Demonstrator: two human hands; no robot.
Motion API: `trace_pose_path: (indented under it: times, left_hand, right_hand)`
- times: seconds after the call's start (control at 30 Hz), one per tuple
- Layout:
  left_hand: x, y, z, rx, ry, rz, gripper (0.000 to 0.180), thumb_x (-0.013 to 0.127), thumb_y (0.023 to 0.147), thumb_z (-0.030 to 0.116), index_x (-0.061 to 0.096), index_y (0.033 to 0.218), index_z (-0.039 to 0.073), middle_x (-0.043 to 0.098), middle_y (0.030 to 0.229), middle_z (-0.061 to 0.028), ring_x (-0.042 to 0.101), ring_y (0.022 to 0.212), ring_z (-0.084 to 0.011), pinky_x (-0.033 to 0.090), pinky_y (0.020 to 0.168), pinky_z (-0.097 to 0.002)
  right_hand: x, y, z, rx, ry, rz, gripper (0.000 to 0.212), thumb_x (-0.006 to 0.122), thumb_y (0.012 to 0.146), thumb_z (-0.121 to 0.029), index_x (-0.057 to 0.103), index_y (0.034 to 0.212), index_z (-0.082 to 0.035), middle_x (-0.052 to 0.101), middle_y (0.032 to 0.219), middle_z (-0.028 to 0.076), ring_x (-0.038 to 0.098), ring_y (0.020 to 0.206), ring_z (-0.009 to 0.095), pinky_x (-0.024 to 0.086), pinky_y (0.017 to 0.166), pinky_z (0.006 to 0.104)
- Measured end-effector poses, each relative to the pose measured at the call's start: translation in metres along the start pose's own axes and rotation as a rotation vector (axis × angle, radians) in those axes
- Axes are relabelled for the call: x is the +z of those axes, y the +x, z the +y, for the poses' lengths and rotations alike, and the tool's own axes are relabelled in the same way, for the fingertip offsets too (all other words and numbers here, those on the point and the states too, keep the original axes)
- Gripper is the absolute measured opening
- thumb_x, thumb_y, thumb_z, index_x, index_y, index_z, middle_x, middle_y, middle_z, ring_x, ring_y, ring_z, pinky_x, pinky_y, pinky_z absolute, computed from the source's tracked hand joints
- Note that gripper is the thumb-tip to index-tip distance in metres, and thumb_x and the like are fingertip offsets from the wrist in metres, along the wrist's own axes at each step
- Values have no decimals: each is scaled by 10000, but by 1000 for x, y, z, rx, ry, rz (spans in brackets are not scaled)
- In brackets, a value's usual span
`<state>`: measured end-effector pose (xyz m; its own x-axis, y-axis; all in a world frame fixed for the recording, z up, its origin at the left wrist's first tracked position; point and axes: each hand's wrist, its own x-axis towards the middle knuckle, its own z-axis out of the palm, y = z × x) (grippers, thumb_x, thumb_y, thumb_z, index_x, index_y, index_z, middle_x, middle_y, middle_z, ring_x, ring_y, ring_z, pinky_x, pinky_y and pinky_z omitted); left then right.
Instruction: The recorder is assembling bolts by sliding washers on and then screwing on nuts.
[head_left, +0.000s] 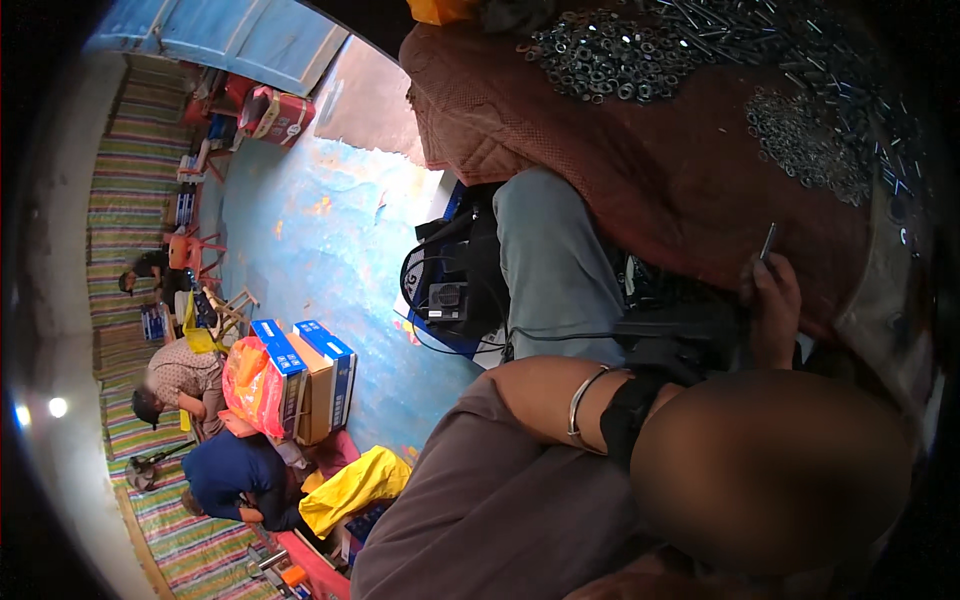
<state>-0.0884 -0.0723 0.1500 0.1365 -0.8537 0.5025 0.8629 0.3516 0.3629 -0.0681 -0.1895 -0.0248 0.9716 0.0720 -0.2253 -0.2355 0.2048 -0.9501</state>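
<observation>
My right hand (pixel 778 298) is at the right, its fingers closed on the lower end of a thin, shiny metal bolt (pixel 768 242) that points upward. It is over the near edge of a reddish-brown cloth (pixel 660 170). My left arm, with a metal bangle (pixel 580 405) and a black strap (pixel 625 415), reaches in from the lower middle. Past the strap a large blurred patch covers the view, so the fingers of my left hand do not show. On the cloth lie a heap of nuts (pixel 615 60), a heap of small washers (pixel 800 140) and many loose metal rods (pixel 740 35).
My grey-trousered knee (pixel 550 250) is against the cloth. Beside it sits a black device (pixel 447 300) with cables on the blue floor (pixel 300 230). Blue-and-white cartons (pixel 325 370) and a yellow cloth (pixel 355 490) are at the left, with several people bending nearby.
</observation>
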Motion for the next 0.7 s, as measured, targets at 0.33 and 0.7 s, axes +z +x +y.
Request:
trace_pose_path:
  times: [0.33, 0.7]
  left_hand:
    - [-1, 4, 0, 1, 33, 140, 277, 687, 666, 82, 584, 901, -21, 591, 798, -81, 564, 726, -153, 458, 606, -256]
    - [-55, -73, 29, 642, 560, 847, 185, 436, 806, -71, 494, 959, 14, 604, 881, -110, 603, 720, -154, 513, 625, -269]
  right_hand:
    - [-2, 3, 3, -21, 18, -5, 122, 518, 877, -109, 516, 966, -27, 499, 774, -4, 440, 646, 60, 349, 566, 201]
    - [-1, 1, 8, -129, 78, 3, 142, 535, 873, -139, 557, 959, -28, 566, 824, 17, 501, 716, 88, 405, 652, 239]
